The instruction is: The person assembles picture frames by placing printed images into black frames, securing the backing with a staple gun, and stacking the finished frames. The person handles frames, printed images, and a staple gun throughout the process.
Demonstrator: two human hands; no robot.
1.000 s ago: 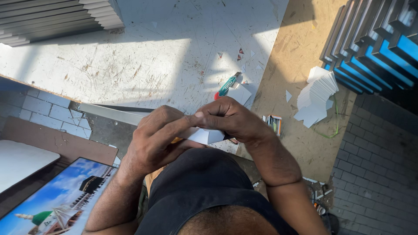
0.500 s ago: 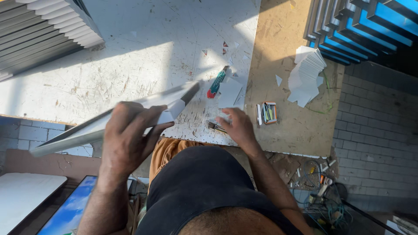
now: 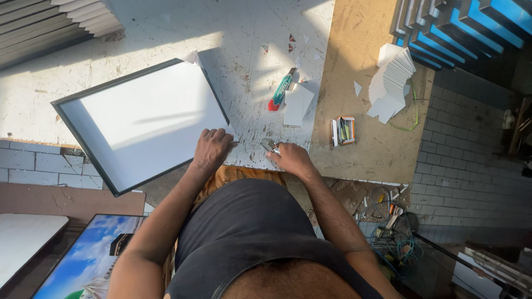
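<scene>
A black-edged picture frame (image 3: 141, 119) with a white back lies flat on the scuffed white worktable (image 3: 166, 33), its near corner hanging over the table edge. My left hand (image 3: 211, 148) rests palm down on the frame's right near corner. My right hand (image 3: 291, 158) sits at the table's near edge, fingers closed on a small shiny metal tool (image 3: 270, 145). Farther out on the table lie a red and green utility knife (image 3: 281, 88) and a small pile of white cards (image 3: 298, 102).
A brown board (image 3: 366, 138) to the right holds a small box of staples (image 3: 344, 130) and a stack of white cardboard corners (image 3: 390, 83). Stacked frames are at the top left (image 3: 50, 22) and top right (image 3: 460, 33). A printed picture (image 3: 88, 260) lies at the lower left.
The frame, held on edge in my left hand half a second ago, now lies flat with its white back up. My right hand has dropped to the table edge onto the metal tool.
</scene>
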